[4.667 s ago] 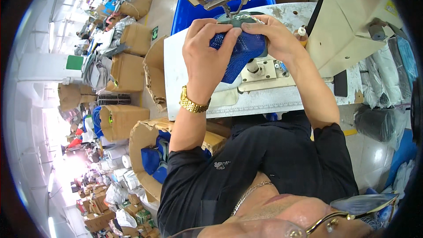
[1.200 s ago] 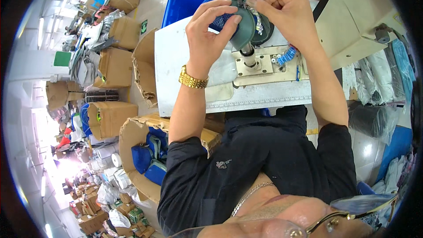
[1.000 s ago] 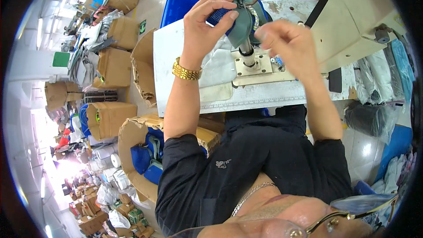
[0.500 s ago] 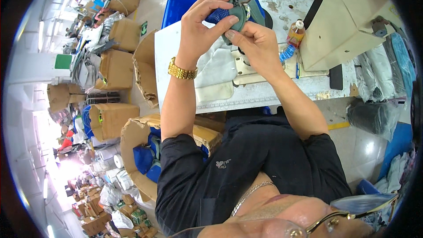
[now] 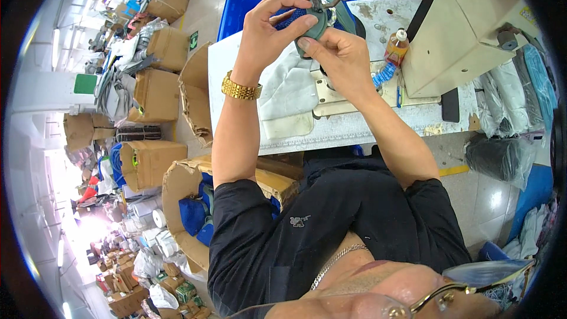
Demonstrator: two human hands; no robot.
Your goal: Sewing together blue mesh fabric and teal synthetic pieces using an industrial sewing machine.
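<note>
A grey-green fabric piece with blue mesh [image 5: 313, 31] is under the presser foot [image 5: 315, 1] of a cream sewing machine [image 5: 455, 41]. My left hand [image 5: 266, 32], with a gold watch at the wrist, grips the piece's left side between thumb and fingers, close to the foot. On the near edge my right hand [image 5: 344, 62] pinches the same fabric, thumb on top. Part of the mesh is hidden behind my left fingers, and the needle point cannot be made out. White cloth [image 5: 288, 91] lies on the table left of the machine bed.
A bottle [image 5: 396, 46] with blue wrapping near its base, a blue pen [image 5: 398, 95] and a dark phone [image 5: 450, 105] are on the white table [image 5: 354, 136]. Behind stands a blue bin [image 5: 233, 9]. Cardboard boxes [image 5: 171, 186] line the left side, one holding blue-and-grey pieces.
Both hands have shifted slightly left with the fabric, which has turned a little under the foot. The left fingers and wrist have moved a short way.
</note>
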